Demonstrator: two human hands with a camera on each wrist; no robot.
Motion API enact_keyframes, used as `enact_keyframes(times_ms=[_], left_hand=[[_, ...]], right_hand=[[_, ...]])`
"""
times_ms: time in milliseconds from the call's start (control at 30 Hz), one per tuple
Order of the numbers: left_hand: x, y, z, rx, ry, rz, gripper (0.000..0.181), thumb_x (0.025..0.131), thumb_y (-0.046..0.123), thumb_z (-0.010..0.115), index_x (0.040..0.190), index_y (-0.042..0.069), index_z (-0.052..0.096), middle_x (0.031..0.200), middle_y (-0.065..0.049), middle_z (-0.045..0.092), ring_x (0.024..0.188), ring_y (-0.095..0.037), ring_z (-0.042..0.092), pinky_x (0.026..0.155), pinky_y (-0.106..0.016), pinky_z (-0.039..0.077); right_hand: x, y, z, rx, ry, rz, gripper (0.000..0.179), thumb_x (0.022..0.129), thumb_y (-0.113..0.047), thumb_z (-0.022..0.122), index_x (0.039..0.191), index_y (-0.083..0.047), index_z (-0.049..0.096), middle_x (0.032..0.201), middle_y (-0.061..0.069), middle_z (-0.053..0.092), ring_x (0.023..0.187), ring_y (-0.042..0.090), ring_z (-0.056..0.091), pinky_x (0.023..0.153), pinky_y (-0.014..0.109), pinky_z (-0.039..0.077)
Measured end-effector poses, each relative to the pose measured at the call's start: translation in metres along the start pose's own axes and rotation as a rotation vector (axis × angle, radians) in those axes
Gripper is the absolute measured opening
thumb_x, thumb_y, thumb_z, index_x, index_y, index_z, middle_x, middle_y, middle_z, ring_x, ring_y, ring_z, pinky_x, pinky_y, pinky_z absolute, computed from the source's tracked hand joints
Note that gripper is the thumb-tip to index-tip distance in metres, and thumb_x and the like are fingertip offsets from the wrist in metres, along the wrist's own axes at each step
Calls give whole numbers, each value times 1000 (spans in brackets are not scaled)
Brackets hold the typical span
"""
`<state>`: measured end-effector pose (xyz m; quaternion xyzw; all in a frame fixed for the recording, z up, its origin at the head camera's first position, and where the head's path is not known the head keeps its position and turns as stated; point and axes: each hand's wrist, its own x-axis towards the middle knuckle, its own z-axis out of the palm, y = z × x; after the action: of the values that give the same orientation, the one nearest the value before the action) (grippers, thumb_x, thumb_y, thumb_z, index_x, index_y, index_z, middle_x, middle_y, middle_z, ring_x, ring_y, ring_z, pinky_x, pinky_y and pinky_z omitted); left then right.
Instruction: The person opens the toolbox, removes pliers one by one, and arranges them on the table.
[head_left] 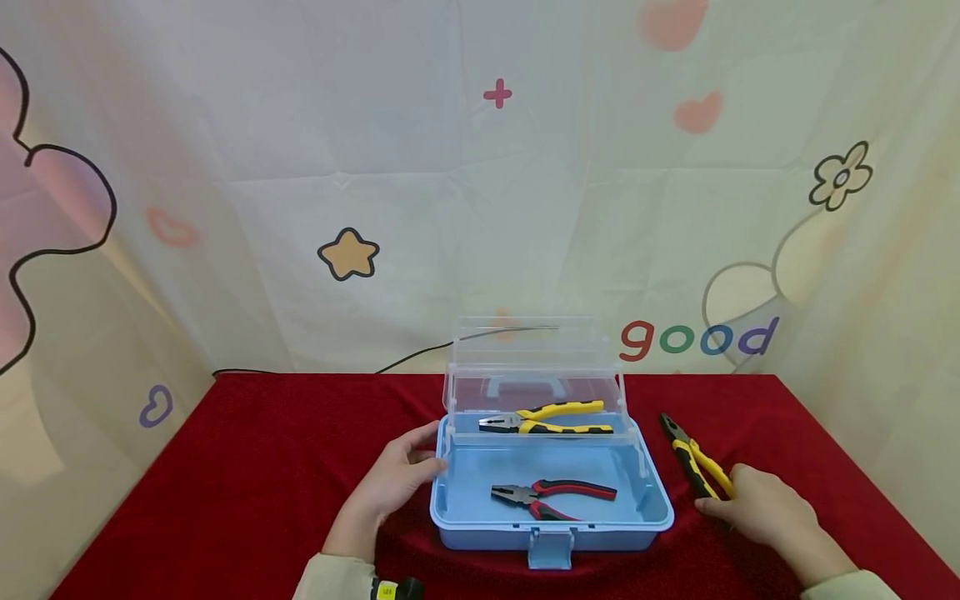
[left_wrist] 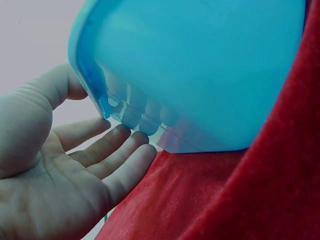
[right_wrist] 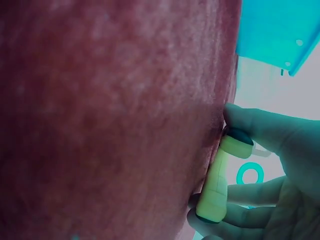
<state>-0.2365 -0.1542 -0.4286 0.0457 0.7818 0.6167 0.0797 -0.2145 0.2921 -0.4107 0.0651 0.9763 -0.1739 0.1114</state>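
A light-blue toolbox (head_left: pixel 551 537) stands with its clear lid (head_left: pixel 536 346) raised. My left hand (head_left: pixel 401 471) holds its left wall, thumb over the rim and fingers along the outside; in the left wrist view the fingertips lie against the blue wall (left_wrist: pixel 200 75). Red-and-black pliers (head_left: pixel 573 486) lie on the box floor. Toward the back, yellow-and-black pliers (head_left: pixel 555 410) show at the clear tray (head_left: pixel 540 440). To the right of the box, my right hand (head_left: pixel 768 504) holds another pair of yellow-and-black pliers (head_left: pixel 682 454) by the handles (right_wrist: pixel 217 187), nose pointing away and leftward.
A dark red cloth (head_left: pixel 300 433) covers the table. Behind it hangs a pale printed curtain (head_left: pixel 405 125), and the raised lid stands before it. The box latch (head_left: pixel 551 550) hangs down at the front.
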Motion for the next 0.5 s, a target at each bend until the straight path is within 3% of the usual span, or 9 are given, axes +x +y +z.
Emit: enact_keyframes(times_ms=[500], left_hand=[[-1, 0, 0, 11, 6, 0, 62, 86, 11, 63, 143, 10, 40, 133, -14, 53, 99, -20, 62, 87, -40, 55]], right_hand=[[2, 0, 3, -5, -5, 7, 55, 68, -52, 76, 82, -4, 53, 66, 5, 51, 60, 17, 47, 52, 26, 37]])
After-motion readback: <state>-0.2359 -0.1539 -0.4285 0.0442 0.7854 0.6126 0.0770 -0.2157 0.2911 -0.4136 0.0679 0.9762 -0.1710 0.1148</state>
